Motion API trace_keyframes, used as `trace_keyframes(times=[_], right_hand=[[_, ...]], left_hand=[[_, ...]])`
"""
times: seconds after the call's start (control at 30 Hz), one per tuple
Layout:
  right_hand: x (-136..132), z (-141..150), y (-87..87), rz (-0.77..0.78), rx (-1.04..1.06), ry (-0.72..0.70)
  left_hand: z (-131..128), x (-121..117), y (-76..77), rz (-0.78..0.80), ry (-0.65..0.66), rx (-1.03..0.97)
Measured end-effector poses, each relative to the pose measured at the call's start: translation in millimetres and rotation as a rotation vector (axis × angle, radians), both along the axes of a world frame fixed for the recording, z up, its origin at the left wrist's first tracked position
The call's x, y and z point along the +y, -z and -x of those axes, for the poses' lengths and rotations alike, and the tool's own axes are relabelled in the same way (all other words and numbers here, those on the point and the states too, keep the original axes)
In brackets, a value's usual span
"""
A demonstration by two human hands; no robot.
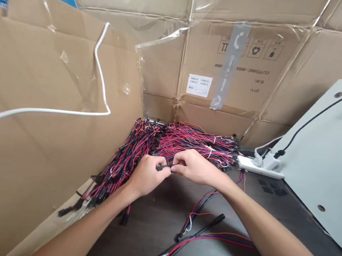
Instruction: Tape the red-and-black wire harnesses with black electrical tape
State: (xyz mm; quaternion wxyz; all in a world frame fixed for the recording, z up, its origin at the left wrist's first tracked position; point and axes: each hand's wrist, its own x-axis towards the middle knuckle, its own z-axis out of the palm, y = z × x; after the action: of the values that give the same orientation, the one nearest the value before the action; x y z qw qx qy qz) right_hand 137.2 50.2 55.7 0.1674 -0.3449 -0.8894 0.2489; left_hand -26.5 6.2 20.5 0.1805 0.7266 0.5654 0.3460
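Note:
My left hand (149, 173) is closed round a thin black cable piece (162, 167), whose dark end shows between its thumb and fingers. Meeting it from the right, my right hand (191, 166) pinches the same piece with thumb and fingertips. Both hands are held over the dark table, just in front of a heap of red, blue and black wire harnesses (201, 140). Nearer to me, two loose wire harnesses with black connectors lie on the table, one harness (200, 205) behind the other harness (174, 248). The fingers hide most of the held piece.
More bundled harnesses (122, 159) lie along the cardboard (47, 128) at left. A white power strip (260, 168) with plugs sits at the right rear by a pale panel (323, 165). Stacked cartons (167, 60) wall the back. A white cable (50, 109) crosses the left cardboard.

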Motion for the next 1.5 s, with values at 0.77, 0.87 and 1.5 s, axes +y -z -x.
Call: trace_keyframes(times=[0.77, 0.87, 1.5], right_hand=[[-4.2, 1.7, 2.7, -0.090, -0.034, 0.007], [-2.9, 2.7, 4.1, -0.082, -0.018, -0.001], [-2.3, 2.4, 2.3, -0.101, -0.029, -0.022]], left_hand=[[2.2, 1.5, 1.4, -0.031, 0.014, 0.073], [3.5, 3.0, 1.6, -0.029, 0.007, 0.062], [4.9, 4.6, -1.0, 0.007, 0.013, 0.106]])
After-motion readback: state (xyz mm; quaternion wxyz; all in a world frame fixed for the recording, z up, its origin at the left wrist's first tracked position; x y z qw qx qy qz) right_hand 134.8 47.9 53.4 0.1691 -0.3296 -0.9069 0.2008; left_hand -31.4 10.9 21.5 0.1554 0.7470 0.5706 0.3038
